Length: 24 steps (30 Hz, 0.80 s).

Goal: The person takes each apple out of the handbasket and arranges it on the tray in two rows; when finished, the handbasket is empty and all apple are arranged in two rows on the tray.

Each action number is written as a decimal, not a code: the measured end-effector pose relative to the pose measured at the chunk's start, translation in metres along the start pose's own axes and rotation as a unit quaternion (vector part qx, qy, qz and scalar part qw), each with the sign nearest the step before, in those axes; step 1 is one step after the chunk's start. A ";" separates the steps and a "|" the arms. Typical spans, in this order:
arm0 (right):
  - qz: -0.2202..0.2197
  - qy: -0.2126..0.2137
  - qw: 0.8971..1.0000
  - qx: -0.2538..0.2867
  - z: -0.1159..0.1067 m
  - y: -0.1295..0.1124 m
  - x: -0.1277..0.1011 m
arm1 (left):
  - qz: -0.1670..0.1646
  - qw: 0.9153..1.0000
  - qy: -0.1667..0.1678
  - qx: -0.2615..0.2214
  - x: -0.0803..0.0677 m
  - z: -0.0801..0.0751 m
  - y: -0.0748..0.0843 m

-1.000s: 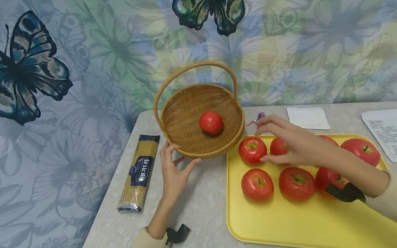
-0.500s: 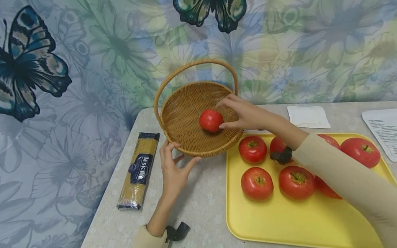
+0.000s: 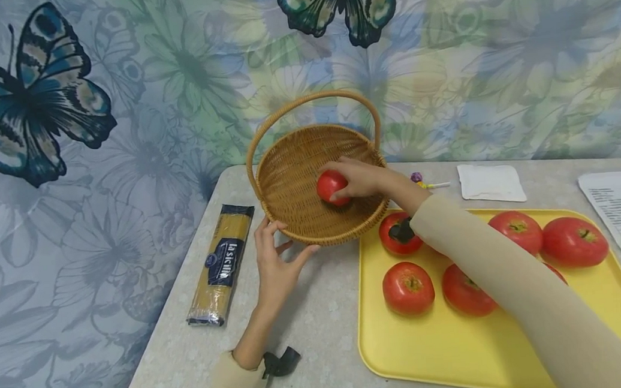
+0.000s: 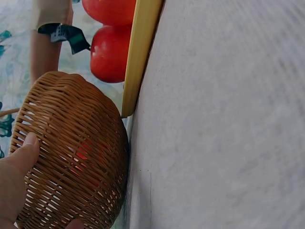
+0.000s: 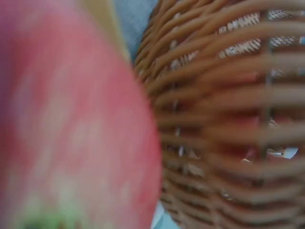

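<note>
Wicker basket (image 3: 309, 182) stands tilted on the table (image 3: 320, 337), because the left hand (image 3: 275, 268) props its rim with straight fingers. Inside it, the right hand (image 3: 360, 178) curls around a tomato (image 3: 330, 186), probably to keep it from rolling.

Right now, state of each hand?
Left hand: open, touching the basket rim.
Right hand: gripping the tomato inside the basket.
</note>
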State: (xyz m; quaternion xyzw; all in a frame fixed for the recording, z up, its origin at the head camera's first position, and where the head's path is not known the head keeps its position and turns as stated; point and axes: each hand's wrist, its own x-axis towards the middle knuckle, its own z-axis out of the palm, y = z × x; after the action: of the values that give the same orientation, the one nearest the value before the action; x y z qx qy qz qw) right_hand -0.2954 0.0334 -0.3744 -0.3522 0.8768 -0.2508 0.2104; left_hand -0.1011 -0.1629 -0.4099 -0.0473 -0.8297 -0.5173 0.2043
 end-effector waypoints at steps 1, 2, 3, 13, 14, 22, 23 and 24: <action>0.000 -0.004 1.000 -0.002 0.001 0.001 0.001 | 0.000 1.000 0.000 -0.001 0.000 0.000 0.000; -0.001 -0.008 1.000 -0.004 0.001 0.001 0.002 | 0.000 1.000 -0.001 -0.002 0.000 0.000 0.000; -0.003 -0.011 1.000 -0.007 0.002 0.001 0.003 | -0.001 1.000 -0.001 -0.003 0.000 0.000 0.000; -0.007 -0.014 1.000 -0.005 0.008 0.000 0.010 | -0.013 1.000 -0.003 -0.005 -0.001 -0.002 0.004; -0.005 -0.013 1.000 -0.003 0.008 -0.001 0.010 | -0.013 1.000 -0.004 -0.005 -0.001 -0.002 0.004; -0.018 -0.003 1.000 -0.010 0.009 -0.003 0.010 | -0.012 1.000 -0.005 -0.006 -0.001 -0.003 0.003; -0.021 -0.002 1.000 -0.010 0.009 -0.003 0.010 | -0.011 1.000 -0.005 -0.006 -0.001 -0.004 0.003; -0.024 -0.001 1.000 -0.008 0.009 -0.002 0.010 | -0.011 1.000 -0.006 -0.007 -0.001 -0.004 0.003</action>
State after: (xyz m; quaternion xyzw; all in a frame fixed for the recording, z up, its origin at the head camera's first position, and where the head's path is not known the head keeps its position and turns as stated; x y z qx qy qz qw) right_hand -0.2960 0.0216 -0.3822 -0.3750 0.8700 -0.2481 0.2024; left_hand -0.0978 -0.1646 -0.4064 -0.0424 -0.8278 -0.5250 0.1932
